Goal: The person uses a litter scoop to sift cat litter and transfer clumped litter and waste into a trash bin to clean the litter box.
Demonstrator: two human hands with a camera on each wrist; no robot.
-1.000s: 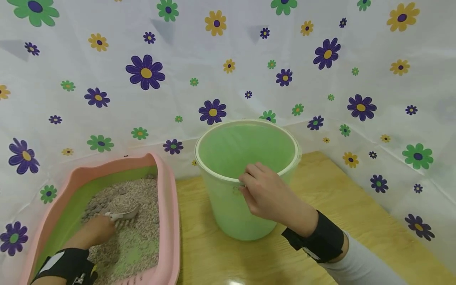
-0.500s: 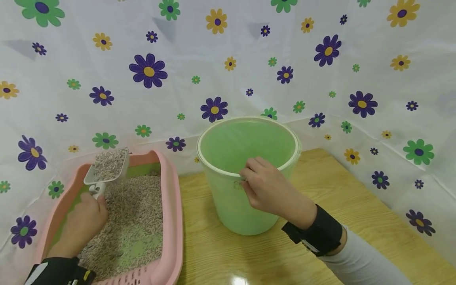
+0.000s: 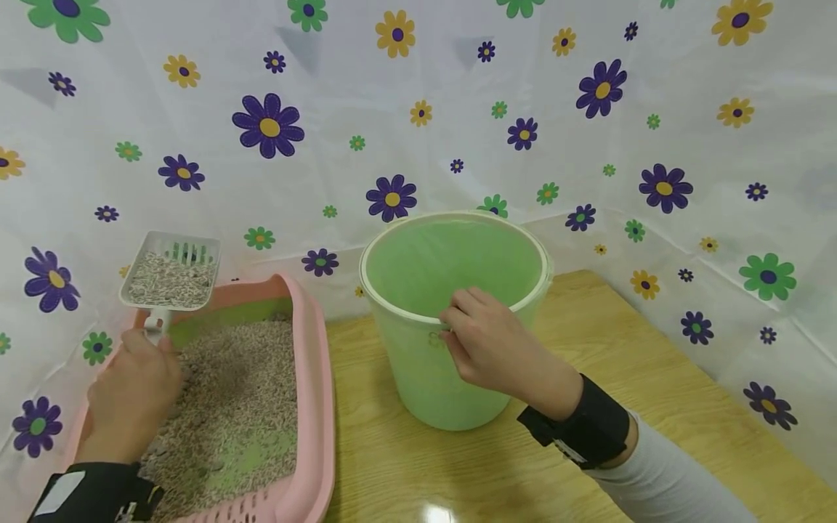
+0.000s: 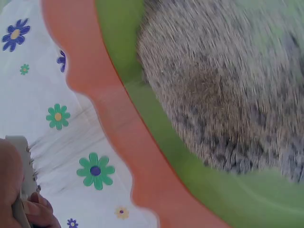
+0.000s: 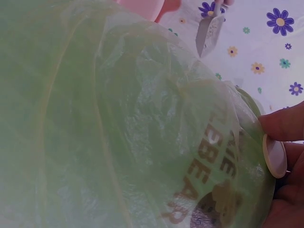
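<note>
- wood-grain table [image 3: 654, 378], closed in behind and at both sides by a white sheet [image 3: 418, 109] printed with purple, green and yellow flowers.
- left hand [image 3: 131, 396] grips the handle of a white slotted scoop [image 3: 171, 272], lifted above the far left corner of the tray.
- scoop's long axis runs from the hand up and away; its blade points toward the sheet, held about level, and is filled with grey pellets.
- right hand [image 3: 490, 349] pinches the near rim of the bin [image 3: 451, 319], thumb outside, fingers curled over the edge.
- bin stands upright on the table, lined with a green bag.
- pink tray [image 3: 314, 407] with green inner wall, just left of the bin, holds a bed of litter [image 3: 242, 407].
</note>
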